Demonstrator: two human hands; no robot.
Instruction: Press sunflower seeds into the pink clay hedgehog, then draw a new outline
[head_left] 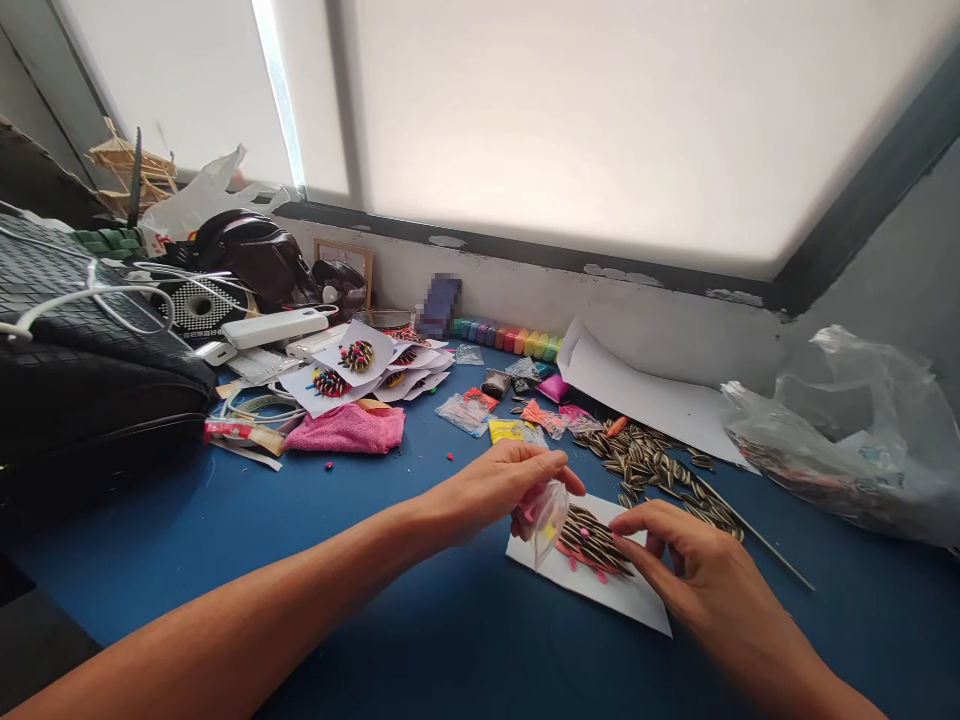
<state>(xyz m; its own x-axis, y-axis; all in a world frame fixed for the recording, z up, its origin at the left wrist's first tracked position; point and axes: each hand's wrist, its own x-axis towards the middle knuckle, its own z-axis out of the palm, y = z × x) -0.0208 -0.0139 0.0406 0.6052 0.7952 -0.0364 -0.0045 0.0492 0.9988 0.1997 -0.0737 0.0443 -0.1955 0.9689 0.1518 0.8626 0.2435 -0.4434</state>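
Note:
My left hand [517, 485] is closed around a clear plastic bag [551, 525] with pink material in it, above the left edge of a white card [645, 600]. On the card lies a mound of striped sunflower seeds [592, 545] set in a pink base, with small pink pieces along its lower side and a pink dot on top. At the mound's right end, my right hand [675, 560] has thumb and forefinger drawn together in a pinch. Whatever is between those fingertips is too small to make out.
Loose sunflower seeds [652, 465] spread behind the card, beside a thin stick [757, 530]. Several small clay packets [517, 432] lie further back. Finished seed cards [356, 355] and a pink cloth [345, 428] are at left. A plastic bag [862, 450] stands right.

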